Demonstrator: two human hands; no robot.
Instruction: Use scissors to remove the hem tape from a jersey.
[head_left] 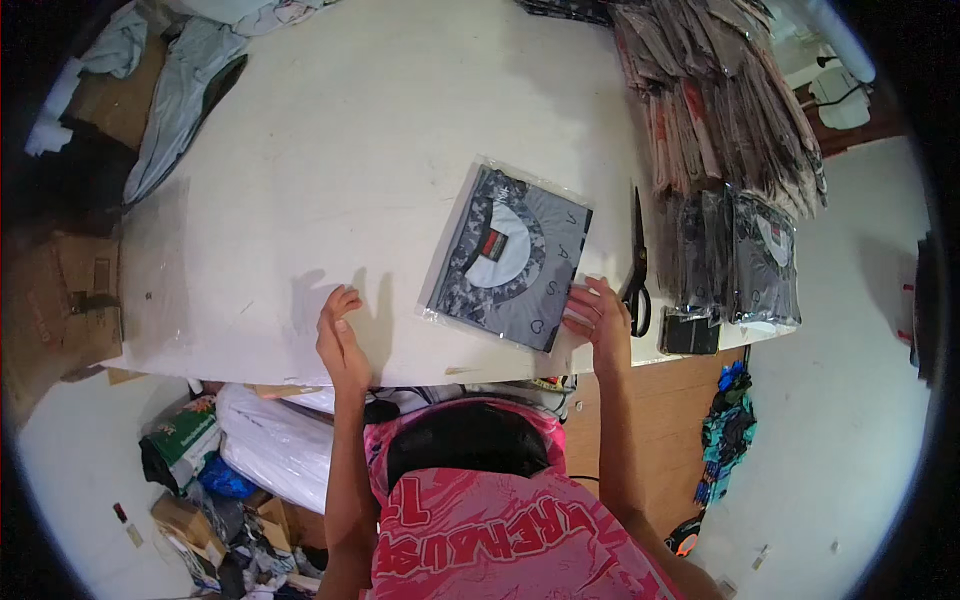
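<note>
A folded grey shirt [550, 250] with a camouflage-patterned collar lies in a clear plastic bag on the white table, turned at a slant. My right hand [603, 318] is at the bag's lower right edge, fingers stretched toward it and seemingly touching it. The hand is not closed around anything. Left of the bag, with a gap between, my left hand [343, 342] hovers over the front of the table. Its fingers bend loosely, thumb apart, and it holds nothing. Black scissors [638, 270] lie just right of my right hand, blades pointing away.
Bagged shirts [762, 255] and a long row of packed garments [720, 100] fill the table's right side. A small black box [690, 333] sits at the front right edge. Grey cloth [190, 100] lies far left, near a cardboard box [70, 300].
</note>
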